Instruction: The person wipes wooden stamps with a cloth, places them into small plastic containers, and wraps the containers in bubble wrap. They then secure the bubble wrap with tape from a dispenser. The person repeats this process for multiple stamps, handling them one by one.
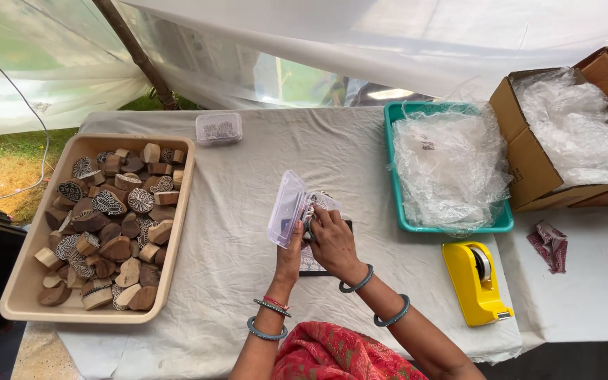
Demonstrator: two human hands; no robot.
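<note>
My left hand (289,254) holds up a small clear plastic box (286,208) with its hinged lid open. My right hand (332,241) is at the box's mouth, fingers on a carved wooden block (312,209) partly inside it. Both hands hover over a dark flat card (309,262) lying on the white cloth. I cannot tell how many blocks sit in the box.
A beige tray (24,271) of several carved wooden blocks stands at the left. A closed clear box (218,128) lies behind it. At the right are a teal tray (396,179) of bubble wrap, a cardboard box (528,155) of plastic and a yellow tape dispenser (474,281).
</note>
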